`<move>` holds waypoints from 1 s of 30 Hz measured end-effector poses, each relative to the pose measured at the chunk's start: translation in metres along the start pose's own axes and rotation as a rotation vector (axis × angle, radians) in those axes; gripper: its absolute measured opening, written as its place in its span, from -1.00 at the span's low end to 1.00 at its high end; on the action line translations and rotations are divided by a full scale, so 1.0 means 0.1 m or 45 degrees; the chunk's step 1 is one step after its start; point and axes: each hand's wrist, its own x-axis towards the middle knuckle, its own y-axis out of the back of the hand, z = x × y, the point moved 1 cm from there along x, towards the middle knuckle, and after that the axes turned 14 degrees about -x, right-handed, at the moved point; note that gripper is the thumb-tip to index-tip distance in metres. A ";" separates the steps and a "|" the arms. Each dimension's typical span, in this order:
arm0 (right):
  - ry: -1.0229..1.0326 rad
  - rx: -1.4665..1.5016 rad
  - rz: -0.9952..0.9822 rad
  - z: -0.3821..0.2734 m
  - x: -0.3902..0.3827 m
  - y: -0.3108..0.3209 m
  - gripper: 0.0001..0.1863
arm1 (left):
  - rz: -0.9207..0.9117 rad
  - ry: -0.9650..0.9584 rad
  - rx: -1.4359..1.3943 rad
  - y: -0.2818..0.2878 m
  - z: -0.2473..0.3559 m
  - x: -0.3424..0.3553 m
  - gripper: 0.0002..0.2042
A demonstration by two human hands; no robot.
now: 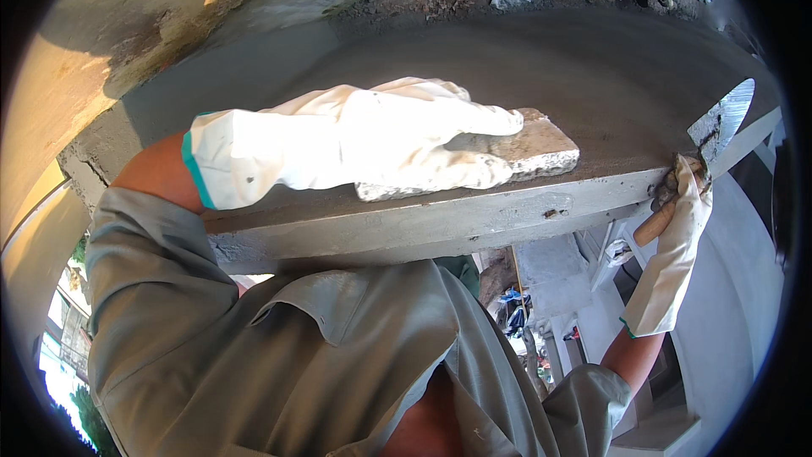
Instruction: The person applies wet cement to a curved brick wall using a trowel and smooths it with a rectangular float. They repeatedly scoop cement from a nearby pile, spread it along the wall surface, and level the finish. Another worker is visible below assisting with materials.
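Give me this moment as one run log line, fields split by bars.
left hand: gloved, holding speckled block on grey ledge | right hand: gloved, holding trowel by brown handle at ledge's near edge

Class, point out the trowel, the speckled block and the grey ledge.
Trowel (726,118), head view: on its blade.
Speckled block (543,144), head view: on its upper face.
Grey ledge (440,224), head view: on its front face.

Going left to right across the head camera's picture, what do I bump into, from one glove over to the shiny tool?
Left gloved hand → pale speckled block → right gloved hand → trowel blade.
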 end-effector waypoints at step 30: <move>0.025 0.057 -0.038 -0.11 -0.08 -0.03 -0.85 | 0.097 0.057 -0.007 -0.36 -0.02 1.21 -0.57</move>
